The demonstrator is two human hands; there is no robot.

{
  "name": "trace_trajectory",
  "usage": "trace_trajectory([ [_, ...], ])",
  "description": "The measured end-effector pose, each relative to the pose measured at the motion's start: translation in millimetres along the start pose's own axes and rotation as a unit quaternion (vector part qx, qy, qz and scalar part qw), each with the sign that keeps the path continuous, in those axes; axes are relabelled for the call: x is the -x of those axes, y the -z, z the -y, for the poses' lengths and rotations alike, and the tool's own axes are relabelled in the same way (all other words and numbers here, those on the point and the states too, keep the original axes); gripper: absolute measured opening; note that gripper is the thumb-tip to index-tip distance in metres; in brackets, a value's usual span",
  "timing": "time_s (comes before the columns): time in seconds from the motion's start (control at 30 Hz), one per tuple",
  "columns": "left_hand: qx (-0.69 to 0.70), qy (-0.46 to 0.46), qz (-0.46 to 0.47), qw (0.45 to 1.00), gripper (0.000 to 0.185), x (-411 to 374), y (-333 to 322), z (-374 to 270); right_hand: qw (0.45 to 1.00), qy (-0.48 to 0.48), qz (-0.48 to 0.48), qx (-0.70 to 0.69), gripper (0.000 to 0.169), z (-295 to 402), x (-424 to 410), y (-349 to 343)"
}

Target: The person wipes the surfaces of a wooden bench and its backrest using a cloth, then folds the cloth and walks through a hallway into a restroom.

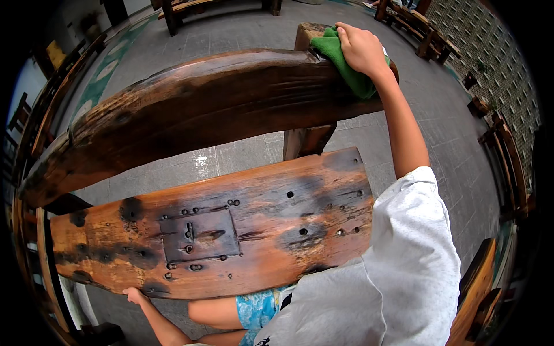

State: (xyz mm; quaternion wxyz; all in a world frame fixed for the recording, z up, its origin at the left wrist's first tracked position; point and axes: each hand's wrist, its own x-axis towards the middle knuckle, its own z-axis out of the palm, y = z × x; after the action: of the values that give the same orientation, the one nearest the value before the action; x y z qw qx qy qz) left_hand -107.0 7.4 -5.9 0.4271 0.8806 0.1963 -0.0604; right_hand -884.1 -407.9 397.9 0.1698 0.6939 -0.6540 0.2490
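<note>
My right hand (361, 47) presses a green cloth (335, 52) over the right end of a thick wooden backrest beam (225, 95). The cloth drapes down the beam's near face. Below and nearer to me lies the bench's broad plank seat (264, 190), with dark stains, several holes and a square inset patch (200, 235). At the seat's near edge, toward the left, is my left hand (135, 296); it touches the edge, and its fingers are partly hidden there. A wooden post (308, 140) stands between seat and beam on the right.
Grey floor tiles (242, 34) surround the bench. Other wooden benches stand at the top (216, 8), upper right (417, 30) and along the left side (65, 95). A patterned wall (484, 56) runs along the right. Another wooden piece (476, 277) is close by at lower right.
</note>
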Motion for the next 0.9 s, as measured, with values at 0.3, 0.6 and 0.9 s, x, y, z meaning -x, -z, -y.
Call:
trace_trajectory([
  [0.3,0.007,0.03,0.009,1.0,0.079,35.3,-5.3,-10.0,0.99,0.062,0.13,0.003,0.051,-5.3,-87.4,-46.9],
  [0.6,0.005,0.013,-0.017,1.0,0.082,24.6,-2.2,-7.8,0.989,0.149,0.009,-0.013,0.058,-18.5,18.0,-7.9],
  [0.9,-0.015,0.004,-0.023,1.0,0.083,8.4,-6.3,-4.2,0.922,0.002,-0.386,-0.04,0.056,-88.0,90.3,-73.2],
])
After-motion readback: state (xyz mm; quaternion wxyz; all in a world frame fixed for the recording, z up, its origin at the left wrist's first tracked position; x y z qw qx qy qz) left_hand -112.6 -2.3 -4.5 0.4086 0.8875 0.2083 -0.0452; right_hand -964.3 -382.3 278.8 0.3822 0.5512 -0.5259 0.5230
